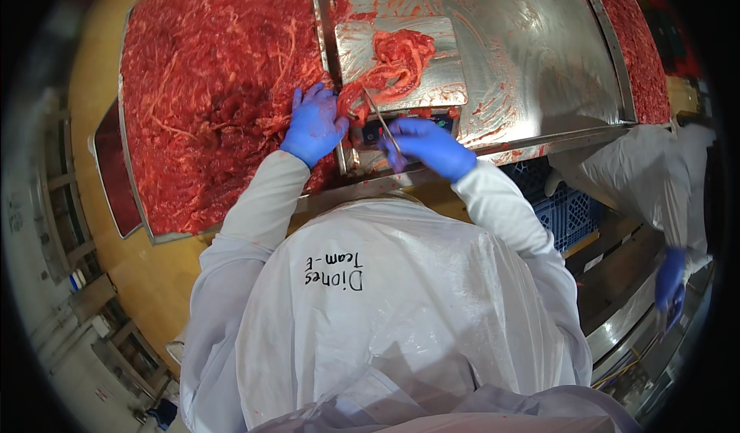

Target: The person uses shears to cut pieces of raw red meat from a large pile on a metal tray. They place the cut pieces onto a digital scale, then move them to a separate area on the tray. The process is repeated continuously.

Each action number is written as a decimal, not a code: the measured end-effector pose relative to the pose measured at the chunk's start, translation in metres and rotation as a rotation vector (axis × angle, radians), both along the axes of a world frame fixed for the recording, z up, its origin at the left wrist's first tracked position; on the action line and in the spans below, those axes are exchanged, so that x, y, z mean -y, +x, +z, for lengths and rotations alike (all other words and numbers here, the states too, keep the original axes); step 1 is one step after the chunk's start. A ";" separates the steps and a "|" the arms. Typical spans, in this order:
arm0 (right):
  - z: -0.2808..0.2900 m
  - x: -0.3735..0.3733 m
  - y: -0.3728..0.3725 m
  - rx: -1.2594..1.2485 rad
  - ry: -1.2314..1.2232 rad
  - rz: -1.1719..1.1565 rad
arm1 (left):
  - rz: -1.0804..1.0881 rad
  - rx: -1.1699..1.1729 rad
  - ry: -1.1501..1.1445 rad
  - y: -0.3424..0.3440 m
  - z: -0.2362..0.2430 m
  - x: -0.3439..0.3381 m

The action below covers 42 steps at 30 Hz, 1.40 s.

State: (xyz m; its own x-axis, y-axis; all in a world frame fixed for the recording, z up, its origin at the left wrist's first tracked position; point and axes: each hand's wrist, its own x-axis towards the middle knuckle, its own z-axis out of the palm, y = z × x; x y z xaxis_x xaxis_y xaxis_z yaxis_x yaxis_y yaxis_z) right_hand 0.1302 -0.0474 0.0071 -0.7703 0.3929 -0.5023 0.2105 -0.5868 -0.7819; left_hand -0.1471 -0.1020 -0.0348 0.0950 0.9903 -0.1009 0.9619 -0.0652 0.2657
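Observation:
My left hand, in a blue glove, lies on the right edge of a big mass of raw red meat, its fingers spread. Just right of it, strips of raw meat are draped over the steel plate of a weighing scale and hang toward that hand. My right hand, also gloved in blue, grips a thin, straight metal tool. The tool's tip touches the near end of the strips; the fingers hide its handle, so I cannot tell its exact kind. Below the plate, the scale's dark display panel is partly covered.
A steel tub wall divides the meat from a smeared steel tray. More ground meat lies beyond, at the far right. A co-worker's white sleeve and blue-gloved hand are at right, near blue crates.

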 end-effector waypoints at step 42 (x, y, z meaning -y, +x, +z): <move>0.007 -0.068 0.012 -0.103 0.266 -0.415 | -0.080 1.098 -0.012 0.050 0.059 -0.072</move>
State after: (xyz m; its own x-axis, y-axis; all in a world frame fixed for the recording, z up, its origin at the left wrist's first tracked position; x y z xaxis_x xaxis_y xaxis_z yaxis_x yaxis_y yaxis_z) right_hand 0.1422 0.0207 0.0138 -0.5625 0.7804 -0.2730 -0.0840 -0.3825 -0.9201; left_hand -0.0970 -0.0296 0.0244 0.2028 0.9768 0.0687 0.1943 -0.1089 0.9749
